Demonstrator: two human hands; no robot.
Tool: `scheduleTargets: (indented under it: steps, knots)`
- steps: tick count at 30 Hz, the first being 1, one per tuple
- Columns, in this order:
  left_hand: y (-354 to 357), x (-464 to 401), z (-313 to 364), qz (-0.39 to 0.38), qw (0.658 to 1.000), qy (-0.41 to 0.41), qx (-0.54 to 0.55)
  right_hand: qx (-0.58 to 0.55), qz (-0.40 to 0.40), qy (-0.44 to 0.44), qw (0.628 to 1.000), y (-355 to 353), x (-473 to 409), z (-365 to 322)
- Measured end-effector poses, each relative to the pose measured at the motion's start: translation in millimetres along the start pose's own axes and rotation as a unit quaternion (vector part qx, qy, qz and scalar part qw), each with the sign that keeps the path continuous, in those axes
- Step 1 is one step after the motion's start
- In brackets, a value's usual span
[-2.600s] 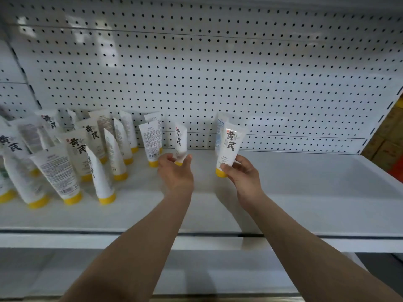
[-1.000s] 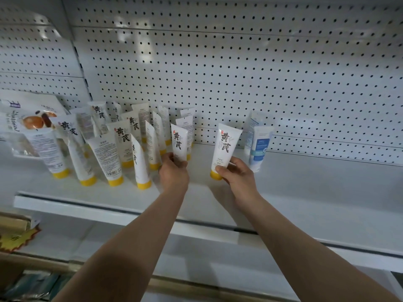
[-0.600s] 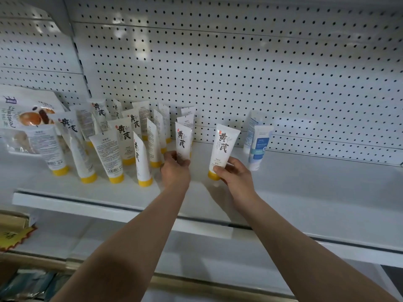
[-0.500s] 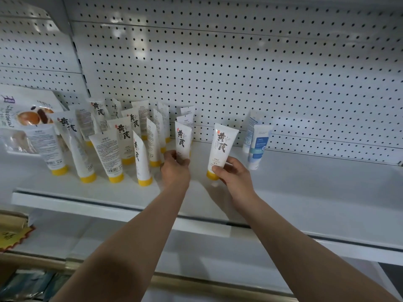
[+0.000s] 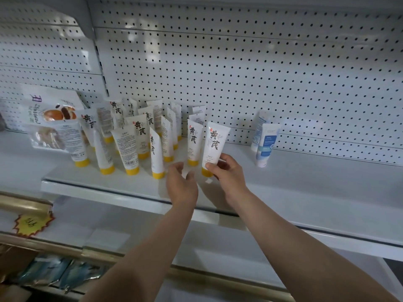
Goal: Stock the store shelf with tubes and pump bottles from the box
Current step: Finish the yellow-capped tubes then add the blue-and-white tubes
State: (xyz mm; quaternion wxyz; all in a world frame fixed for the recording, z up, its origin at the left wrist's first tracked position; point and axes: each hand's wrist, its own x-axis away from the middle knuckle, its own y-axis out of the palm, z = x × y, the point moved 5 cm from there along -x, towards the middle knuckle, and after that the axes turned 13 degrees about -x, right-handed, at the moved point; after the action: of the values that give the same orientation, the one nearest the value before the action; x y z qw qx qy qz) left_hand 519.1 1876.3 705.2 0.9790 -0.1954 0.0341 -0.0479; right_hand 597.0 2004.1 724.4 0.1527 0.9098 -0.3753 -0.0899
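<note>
Shelf [image 5: 305,192] carries a cluster of tubes [image 5: 130,144] at 10 o'clock. Right hand [image 5: 226,168] pinches one tube [image 5: 214,144], upright, cap low, unreleased. Left hand [image 5: 181,184] hangs spread, empty. No pump bottles or box visible; stocking appears partial.

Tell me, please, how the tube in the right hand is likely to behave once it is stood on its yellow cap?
The tube is tall on a narrow yellow cap, so a nudge would probably tip it. The right hand grips it low, which suggests it is fairly stiff. It stands close to its neighbour, so a fall might knock that one over.
</note>
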Motion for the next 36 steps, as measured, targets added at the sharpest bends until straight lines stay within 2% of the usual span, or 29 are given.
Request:
scheduleTargets:
  steps: [9,18,27,32,36]
  knots:
    - [-47.0,4.2,-21.4,0.056,0.998,-0.029,0.023,0.060,-0.013,0.005,0.998,51.6,0.9,23.3]
    - [-51.2,5.6,-25.5,0.055,0.997,-0.023,0.041,0.175,0.019,-0.002,0.984,62.1,-2.9,37.4]
    - [-46.4,12.1,-18.1,0.059,0.996,-0.021,0.058,0.221,0.005,0.009,0.975,59.2,-2.5,37.2]
    - [-40.8,27.0,-0.2,0.068,0.994,0.033,0.075,0.168,0.000,0.012,0.986,43.4,-0.3,36.8]
    - [-18.9,46.7,32.7,0.038,0.983,0.123,0.130,0.106,0.071,-0.032,0.991,5.0,0.8,15.4]
